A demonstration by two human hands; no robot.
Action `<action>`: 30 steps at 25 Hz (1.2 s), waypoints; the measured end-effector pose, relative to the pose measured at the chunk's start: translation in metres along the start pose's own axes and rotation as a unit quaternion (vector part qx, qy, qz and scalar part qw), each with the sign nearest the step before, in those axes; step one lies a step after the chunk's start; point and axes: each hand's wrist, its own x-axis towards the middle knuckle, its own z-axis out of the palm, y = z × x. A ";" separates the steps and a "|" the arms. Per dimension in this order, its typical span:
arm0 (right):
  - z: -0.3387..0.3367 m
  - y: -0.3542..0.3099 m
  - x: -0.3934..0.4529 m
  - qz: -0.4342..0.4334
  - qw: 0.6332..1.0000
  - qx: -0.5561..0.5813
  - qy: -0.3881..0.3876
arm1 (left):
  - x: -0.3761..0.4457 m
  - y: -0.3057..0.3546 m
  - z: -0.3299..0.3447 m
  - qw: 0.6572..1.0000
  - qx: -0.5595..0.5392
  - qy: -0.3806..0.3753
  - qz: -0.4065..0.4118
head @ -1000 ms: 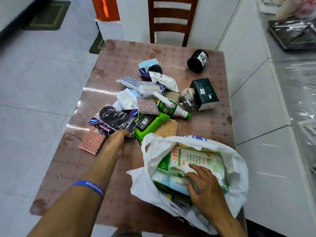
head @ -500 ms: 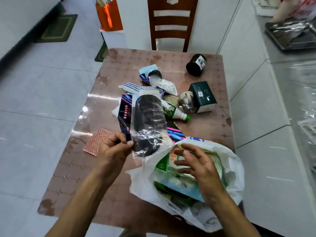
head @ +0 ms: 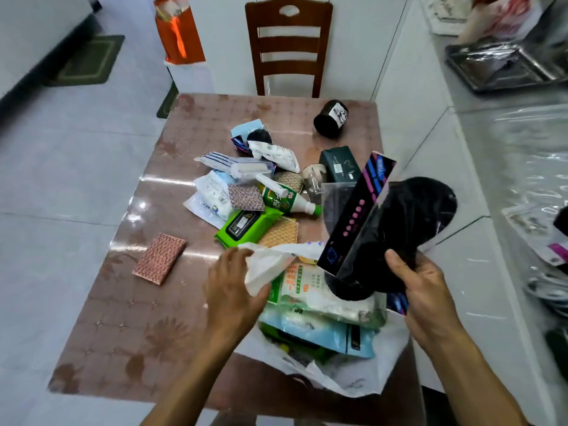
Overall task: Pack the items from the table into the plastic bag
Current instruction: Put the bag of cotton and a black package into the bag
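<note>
A white plastic bag (head: 365, 367) lies open at the table's near edge, with several packets inside it. My left hand (head: 233, 287) grips the bag's left rim and holds it open. My right hand (head: 421, 287) holds a black sock packet (head: 387, 232) with a dark card, tilted above the bag's mouth. A pile of items lies on the table behind the bag: a green wipes pack (head: 246, 226), a green-labelled bottle (head: 285, 201), a dark green box (head: 338, 164) and white packets (head: 212, 195). A black can (head: 330, 118) lies on its side near the far edge.
A patterned pink packet (head: 159, 258) lies apart at the left on the brown table (head: 123, 333). A wooden chair (head: 289, 47) stands behind the table, with an orange bag (head: 178, 32) to its left. A white counter (head: 507, 179) runs along the right.
The sock packet passed from my left hand to my right and moved right, over the bag. My left hand dropped to the bag's rim and took hold of it.
</note>
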 end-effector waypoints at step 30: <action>0.045 0.080 0.001 -0.032 0.484 -0.774 -0.408 | -0.066 0.002 0.009 0.890 0.153 -0.245 0.353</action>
